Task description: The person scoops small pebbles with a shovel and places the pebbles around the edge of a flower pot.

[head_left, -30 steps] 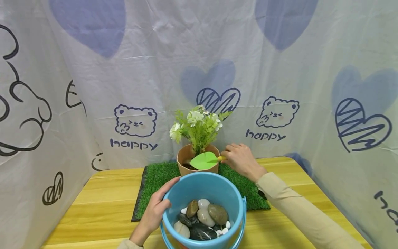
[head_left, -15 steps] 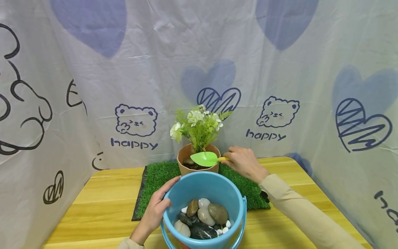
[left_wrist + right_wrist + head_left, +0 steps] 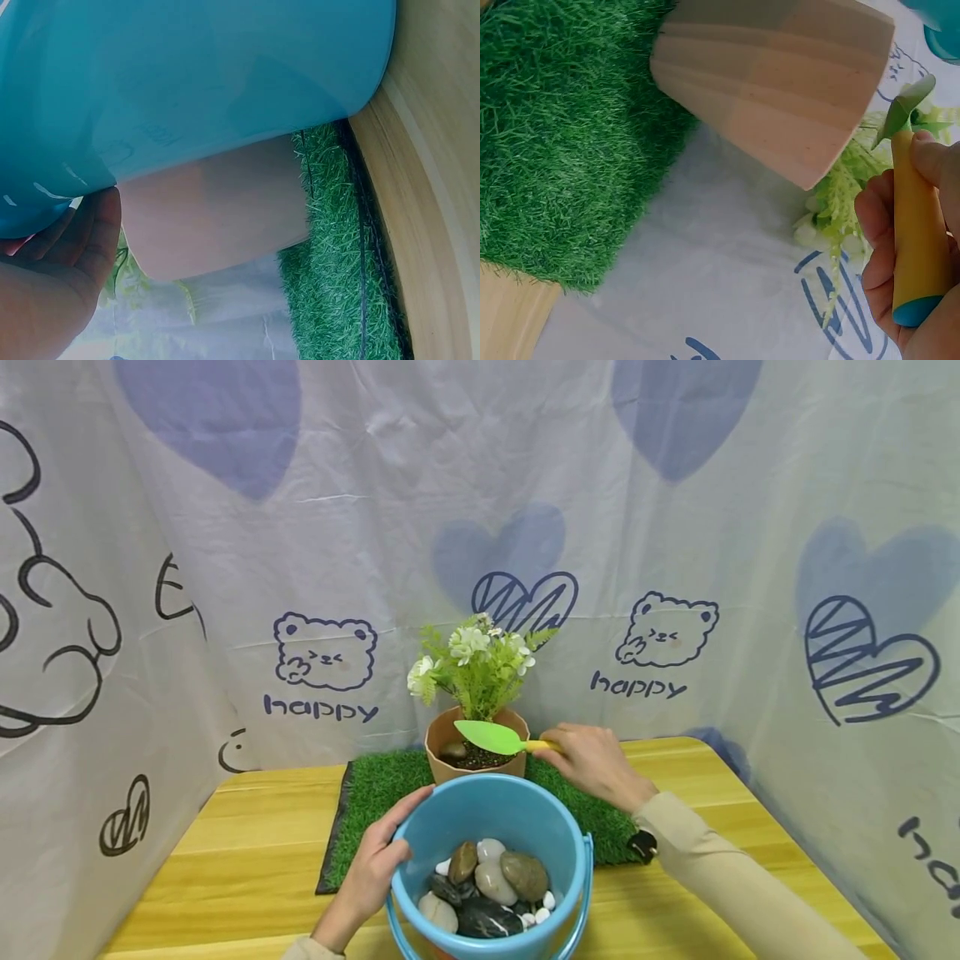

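A blue bucket (image 3: 487,802) stands at the front, with several stones (image 3: 491,922) inside. My left hand (image 3: 372,860) grips its rim at the left, thumb at the edge. In the left wrist view the fingers (image 3: 101,236) bend against the bucket's side. My right hand (image 3: 596,764) holds a small garden trowel by its yellow handle (image 3: 919,225). The trowel's green blade (image 3: 491,737) is over the brown flower pot (image 3: 442,768) behind the bucket. Dark soil (image 3: 487,757) and a brown stone (image 3: 453,751) show in the pot. White flowers (image 3: 468,645) with green leaves rise from it.
The pot stands on a green artificial grass mat (image 3: 382,772) on the wooden table (image 3: 247,835). White printed curtains (image 3: 330,543) close off the back and both sides. The bucket's handle (image 3: 585,902) hangs down at its right.
My right hand has moved slightly down and right, and the trowel blade has turned, now tilting upward to the left. More soil shows in the pot. The left hand and bucket stay put.
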Demonstrator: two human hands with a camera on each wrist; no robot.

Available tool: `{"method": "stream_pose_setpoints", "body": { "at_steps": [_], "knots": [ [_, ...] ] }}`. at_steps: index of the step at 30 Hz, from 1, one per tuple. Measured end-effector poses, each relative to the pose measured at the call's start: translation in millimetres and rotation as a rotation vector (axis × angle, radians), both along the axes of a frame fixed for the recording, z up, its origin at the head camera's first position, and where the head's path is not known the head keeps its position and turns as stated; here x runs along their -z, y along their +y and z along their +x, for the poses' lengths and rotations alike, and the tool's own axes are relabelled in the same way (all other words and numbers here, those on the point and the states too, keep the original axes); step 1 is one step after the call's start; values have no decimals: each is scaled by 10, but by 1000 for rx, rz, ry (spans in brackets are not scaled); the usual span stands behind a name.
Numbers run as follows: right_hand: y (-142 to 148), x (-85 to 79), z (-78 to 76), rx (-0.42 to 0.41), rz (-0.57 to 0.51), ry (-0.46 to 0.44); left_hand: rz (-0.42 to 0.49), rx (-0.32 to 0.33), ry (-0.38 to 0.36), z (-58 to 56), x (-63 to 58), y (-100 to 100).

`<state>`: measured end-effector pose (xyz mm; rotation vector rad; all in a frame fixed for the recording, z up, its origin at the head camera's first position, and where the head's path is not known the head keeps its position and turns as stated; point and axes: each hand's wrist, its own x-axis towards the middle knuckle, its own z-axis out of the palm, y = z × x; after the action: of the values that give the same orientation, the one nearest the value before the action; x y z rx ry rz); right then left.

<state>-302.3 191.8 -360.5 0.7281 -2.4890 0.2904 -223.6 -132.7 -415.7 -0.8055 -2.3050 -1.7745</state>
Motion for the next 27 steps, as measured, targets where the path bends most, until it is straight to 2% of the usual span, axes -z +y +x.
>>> {"method": "stream_pose_setpoints", "body": {
  "at_steps": [6, 14, 27],
  "knots": [
    [24, -37, 70, -16, -42, -25, -5, -7, -20, -3, -3, 3],
    [17, -57, 194, -55, -46, -51, -7, -10, 6, 0, 8, -4],
    [-40, -61, 419, -128, -113, 40, -12, -4, -12, 18, -15, -8]
  ]
}}
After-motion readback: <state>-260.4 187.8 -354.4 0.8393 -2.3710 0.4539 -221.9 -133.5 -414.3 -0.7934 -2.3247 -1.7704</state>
